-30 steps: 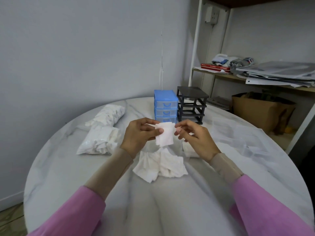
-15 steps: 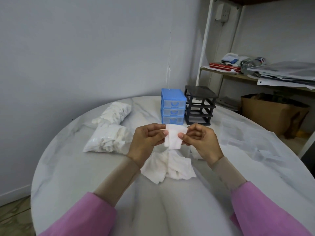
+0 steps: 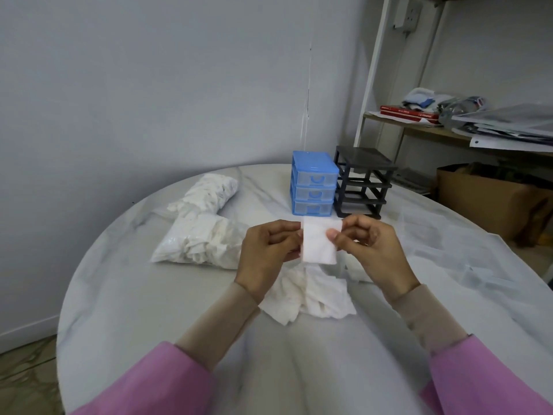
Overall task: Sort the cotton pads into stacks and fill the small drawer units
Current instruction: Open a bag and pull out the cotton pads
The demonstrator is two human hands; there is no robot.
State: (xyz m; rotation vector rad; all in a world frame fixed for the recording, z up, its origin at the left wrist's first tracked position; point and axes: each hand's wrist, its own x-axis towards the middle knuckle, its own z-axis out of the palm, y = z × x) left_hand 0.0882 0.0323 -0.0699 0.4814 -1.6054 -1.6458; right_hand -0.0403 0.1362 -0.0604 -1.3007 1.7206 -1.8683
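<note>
A square white cotton pad (image 3: 317, 244) is held up flat above the table between both hands. My left hand (image 3: 266, 256) pinches its left edge and my right hand (image 3: 371, 250) pinches its right edge. Below them a loose heap of cotton pads (image 3: 314, 295) lies on the marble table (image 3: 149, 310). Behind the hands stands a blue three-drawer unit (image 3: 313, 184) with its drawers closed. A black drawer frame (image 3: 363, 181) without drawers stands right beside it.
Two clear plastic bags full of cotton pads (image 3: 206, 229) lie at the left of the table. Clear drawers or plastic sheets (image 3: 466, 256) lie at the right. A shelf with books and papers (image 3: 449, 121) and a cardboard box (image 3: 490, 199) stand beyond the table.
The pad, first held mainly by the left hand, is now taken at both edges and spread flat. The view has shifted so that things sit further right.
</note>
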